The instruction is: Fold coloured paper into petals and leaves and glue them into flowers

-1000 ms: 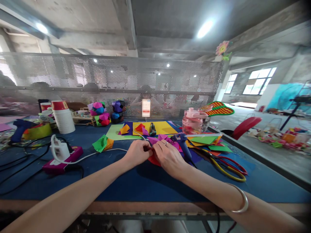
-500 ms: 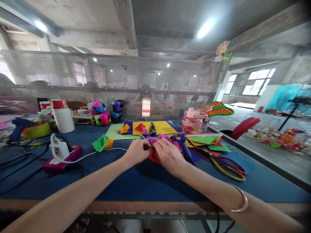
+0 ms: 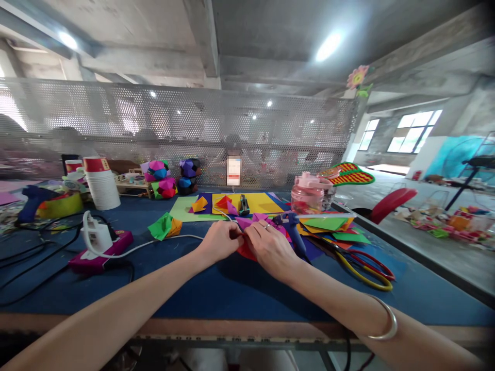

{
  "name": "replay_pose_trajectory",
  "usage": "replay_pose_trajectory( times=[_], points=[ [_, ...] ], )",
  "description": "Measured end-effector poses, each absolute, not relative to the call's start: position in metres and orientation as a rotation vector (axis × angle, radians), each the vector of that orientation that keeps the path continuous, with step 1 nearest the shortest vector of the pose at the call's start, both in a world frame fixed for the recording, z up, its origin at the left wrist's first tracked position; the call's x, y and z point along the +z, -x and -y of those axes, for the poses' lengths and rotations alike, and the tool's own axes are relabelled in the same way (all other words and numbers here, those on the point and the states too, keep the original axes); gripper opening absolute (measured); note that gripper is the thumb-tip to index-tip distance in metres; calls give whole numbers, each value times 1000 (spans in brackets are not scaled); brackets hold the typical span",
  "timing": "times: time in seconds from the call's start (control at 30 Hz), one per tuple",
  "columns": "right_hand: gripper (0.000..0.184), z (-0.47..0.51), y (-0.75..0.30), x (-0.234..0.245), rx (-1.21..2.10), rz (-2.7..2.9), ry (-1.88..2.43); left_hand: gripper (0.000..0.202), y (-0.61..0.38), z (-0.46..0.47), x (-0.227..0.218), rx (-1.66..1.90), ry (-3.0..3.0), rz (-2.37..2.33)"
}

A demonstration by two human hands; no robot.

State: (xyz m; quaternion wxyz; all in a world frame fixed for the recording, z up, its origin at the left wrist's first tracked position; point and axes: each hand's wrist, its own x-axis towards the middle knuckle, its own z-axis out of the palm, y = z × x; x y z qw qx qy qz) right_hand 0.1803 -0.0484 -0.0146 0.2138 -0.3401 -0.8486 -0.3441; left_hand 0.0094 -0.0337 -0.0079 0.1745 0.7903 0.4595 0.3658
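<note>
My left hand (image 3: 219,241) and my right hand (image 3: 269,247) meet at the middle of the blue table (image 3: 216,293). Both have their fingers pinched on a folded paper piece (image 3: 246,251), red below and magenta above, which rests on the table. A ring shows on my right hand and a silver bangle (image 3: 386,322) on that wrist. A blue glue gun (image 3: 291,226) lies just right of my right hand, its white cord (image 3: 154,244) running left past my left hand.
A pink power strip with a white plug (image 3: 98,247) lies left. Coloured paper sheets (image 3: 232,204), folded pieces (image 3: 164,226), paper balls (image 3: 160,180), stacked cups (image 3: 101,184), a pink bottle (image 3: 307,195) and red-yellow scissors (image 3: 363,268) surround. A mesh screen (image 3: 185,134) backs the table.
</note>
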Motion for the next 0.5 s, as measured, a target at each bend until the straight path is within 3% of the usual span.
replay_pose_trajectory(
  times=[0.5],
  points=[
    [17,54,-180,-12,-885,2366,901,9,-7,34,-10,1033,-2238,-1244]
  ],
)
